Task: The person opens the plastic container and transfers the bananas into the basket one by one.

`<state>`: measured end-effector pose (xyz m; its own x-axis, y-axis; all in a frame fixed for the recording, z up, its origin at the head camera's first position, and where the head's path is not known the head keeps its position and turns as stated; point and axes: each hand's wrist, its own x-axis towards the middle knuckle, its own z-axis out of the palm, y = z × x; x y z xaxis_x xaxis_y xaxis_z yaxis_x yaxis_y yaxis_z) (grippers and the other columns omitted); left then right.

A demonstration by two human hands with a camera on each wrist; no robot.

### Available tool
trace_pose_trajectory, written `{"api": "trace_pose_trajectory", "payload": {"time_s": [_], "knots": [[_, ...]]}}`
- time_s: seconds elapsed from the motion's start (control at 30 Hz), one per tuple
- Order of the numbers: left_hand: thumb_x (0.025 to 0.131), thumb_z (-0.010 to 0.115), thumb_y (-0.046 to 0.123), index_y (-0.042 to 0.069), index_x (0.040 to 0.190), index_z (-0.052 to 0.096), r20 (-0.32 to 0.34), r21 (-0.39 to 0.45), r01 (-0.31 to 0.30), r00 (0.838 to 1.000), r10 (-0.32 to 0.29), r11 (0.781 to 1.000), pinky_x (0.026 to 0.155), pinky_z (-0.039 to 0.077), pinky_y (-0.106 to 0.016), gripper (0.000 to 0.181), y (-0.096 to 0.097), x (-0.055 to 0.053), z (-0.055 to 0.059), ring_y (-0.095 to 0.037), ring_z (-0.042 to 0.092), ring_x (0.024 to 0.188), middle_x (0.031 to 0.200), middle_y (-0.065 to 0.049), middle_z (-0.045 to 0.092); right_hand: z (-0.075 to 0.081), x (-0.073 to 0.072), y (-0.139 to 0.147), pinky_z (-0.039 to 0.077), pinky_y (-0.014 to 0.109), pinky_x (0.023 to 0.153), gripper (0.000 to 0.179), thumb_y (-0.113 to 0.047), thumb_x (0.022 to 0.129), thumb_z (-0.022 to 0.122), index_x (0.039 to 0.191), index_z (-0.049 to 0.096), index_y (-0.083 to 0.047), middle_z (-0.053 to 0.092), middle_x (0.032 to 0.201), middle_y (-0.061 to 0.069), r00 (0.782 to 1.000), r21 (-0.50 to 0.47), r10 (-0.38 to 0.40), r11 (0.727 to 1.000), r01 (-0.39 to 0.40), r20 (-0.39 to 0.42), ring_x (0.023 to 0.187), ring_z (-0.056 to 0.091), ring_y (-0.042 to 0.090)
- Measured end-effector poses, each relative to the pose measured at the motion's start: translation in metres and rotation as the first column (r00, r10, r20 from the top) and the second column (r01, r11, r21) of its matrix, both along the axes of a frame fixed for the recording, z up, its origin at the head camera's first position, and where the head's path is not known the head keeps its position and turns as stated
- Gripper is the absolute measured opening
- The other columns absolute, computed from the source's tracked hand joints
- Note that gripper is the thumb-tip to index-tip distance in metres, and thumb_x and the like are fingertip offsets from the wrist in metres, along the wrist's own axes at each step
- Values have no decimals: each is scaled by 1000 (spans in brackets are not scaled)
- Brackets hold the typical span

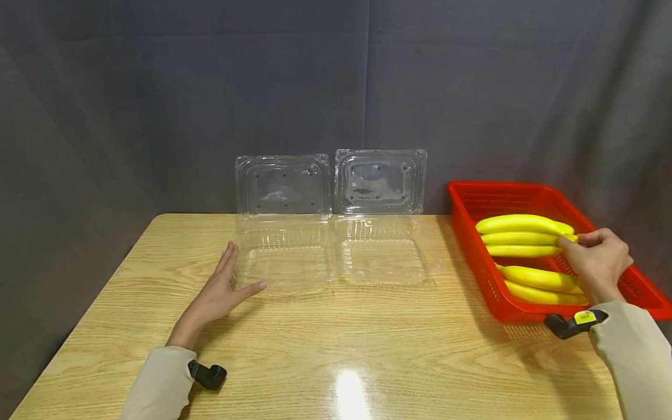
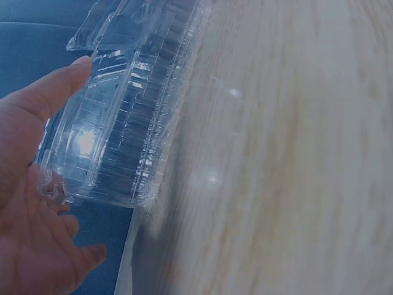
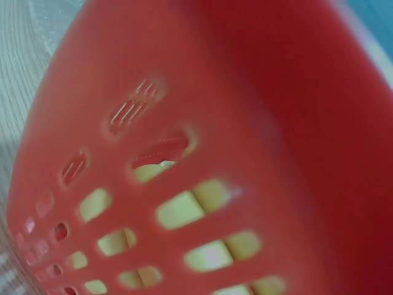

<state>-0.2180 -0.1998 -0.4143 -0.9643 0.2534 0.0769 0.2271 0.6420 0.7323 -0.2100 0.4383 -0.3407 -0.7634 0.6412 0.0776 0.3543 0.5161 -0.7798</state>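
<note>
In the head view my right hand (image 1: 601, 262) reaches over the red basket (image 1: 475, 274) and pinches the right end of a yellow banana (image 1: 517, 238) between thumb and fingers. Other bananas lie beside it, and a lower pair (image 1: 543, 280) sits nearer the basket's front. My left hand (image 1: 217, 291) is spread, thumb apart from straight fingers, at the left side of a clear plastic clamshell box (image 1: 286, 262) whose lid stands up. The left wrist view shows the thumb (image 2: 67, 80) beside the box wall (image 2: 123, 123). Basket wall (image 3: 141, 215) hides my right hand in its wrist view.
A second clear clamshell box (image 1: 383, 262), lid raised, stands right of the first. Both are on a wooden table (image 1: 315, 344), with a grey curtain (image 1: 294, 87) behind. The basket occupies the table's right side, its rim higher than the bananas.
</note>
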Motion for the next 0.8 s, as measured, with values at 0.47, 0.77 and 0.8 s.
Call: {"api": "trace_pose_trajectory", "payload": {"time_s": [0.47, 0.77, 0.8], "knots": [[88, 66, 51, 6, 153, -9, -2, -14, -6, 1000, 6, 1000, 107, 13, -65, 109, 1, 1, -1, -41, -3, 143, 159, -9, -17, -6, 0, -1, 28, 39, 70, 39, -36, 90, 65, 100, 54, 0, 49, 104, 15, 997, 64, 78, 995, -79, 18, 94, 26, 22], [89, 66, 50, 6, 153, -10, -4, -7, 11, 1000, -11, 1000, 108, 13, -65, 109, 1, -1, -1, -40, -4, 143, 159, -9, -18, -8, 3, 1, 29, 38, 70, 41, -34, 90, 65, 104, 55, 3, 49, 106, 17, 996, 69, 87, 994, -89, 34, 94, 27, 23], [89, 66, 50, 6, 153, -9, -6, -7, 13, 1000, -13, 1000, 108, 13, -65, 109, 1, -2, -1, -41, -4, 143, 159, -9, -18, -8, 3, 1, 28, 38, 70, 42, -34, 90, 65, 105, 55, 4, 49, 106, 17, 996, 73, 87, 993, -89, 33, 94, 27, 23]]}}
